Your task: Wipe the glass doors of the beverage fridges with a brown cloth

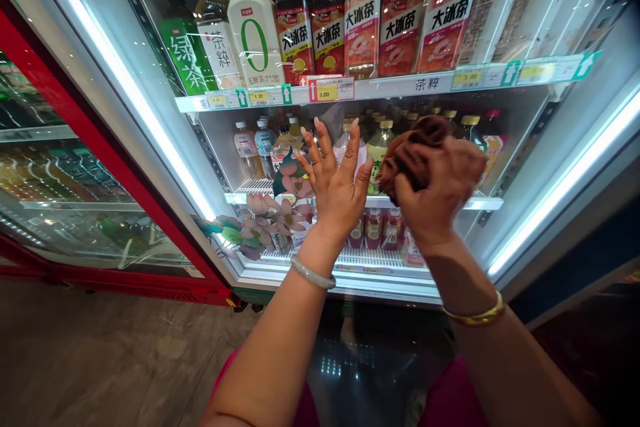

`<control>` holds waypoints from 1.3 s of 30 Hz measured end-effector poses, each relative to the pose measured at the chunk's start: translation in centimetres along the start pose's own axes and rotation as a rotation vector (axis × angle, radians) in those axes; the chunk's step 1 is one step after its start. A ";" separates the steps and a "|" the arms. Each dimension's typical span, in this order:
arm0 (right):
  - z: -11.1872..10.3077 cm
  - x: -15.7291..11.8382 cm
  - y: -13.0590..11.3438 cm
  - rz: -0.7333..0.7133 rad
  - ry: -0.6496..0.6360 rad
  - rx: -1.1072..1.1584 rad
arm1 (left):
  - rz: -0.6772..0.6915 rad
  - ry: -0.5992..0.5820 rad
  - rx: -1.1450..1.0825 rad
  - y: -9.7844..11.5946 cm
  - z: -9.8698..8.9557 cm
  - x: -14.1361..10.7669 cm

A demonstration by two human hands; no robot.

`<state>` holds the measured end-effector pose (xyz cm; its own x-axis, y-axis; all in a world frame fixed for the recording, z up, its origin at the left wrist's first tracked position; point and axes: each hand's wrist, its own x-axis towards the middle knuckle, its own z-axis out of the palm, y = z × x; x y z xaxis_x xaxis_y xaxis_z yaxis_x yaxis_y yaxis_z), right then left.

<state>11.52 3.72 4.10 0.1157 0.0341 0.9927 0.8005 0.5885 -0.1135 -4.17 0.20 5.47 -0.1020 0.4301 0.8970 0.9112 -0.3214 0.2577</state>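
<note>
A glass door [345, 347] stands in front of a lit drinks fridge. My left hand [333, 177] is held up at the glass with its fingers spread and nothing in it; whether it touches the pane I cannot tell. My right hand [440, 187] is closed on a bunched brown cloth [413, 153] at about the same height, to the right of the left hand. Its edge is slightly smeared by motion. Pink flower stickers with green leaves [265, 217] show on the glass left of my left hand.
Behind the glass, large tea bottles [363, 23] line the upper shelf, above a price strip [330, 90]. Smaller bottles [246, 147] stand lower down. A red-framed fridge [125, 167] adjoins on the left, over a brown floor [100, 353].
</note>
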 end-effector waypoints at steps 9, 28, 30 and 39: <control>-1.1 1.5 3.5 -0.028 0.030 0.015 | 0.023 -0.078 0.010 0.6 1.1 -2.0; -2.0 2.5 7.5 -0.047 0.212 0.011 | 0.042 -0.033 0.056 0.4 2.1 -2.1; -2.3 2.8 7.3 -0.026 0.178 -0.032 | 0.046 -0.028 0.074 0.4 2.2 -2.1; -0.9 -0.4 -1.1 -0.101 -0.121 0.010 | 0.088 -0.062 0.121 0.2 2.4 -2.2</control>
<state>11.17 2.33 3.84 -0.0376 0.0713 0.9967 0.7985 0.6019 -0.0130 -2.80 1.22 2.69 0.0014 0.4574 0.8893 0.9575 -0.2572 0.1307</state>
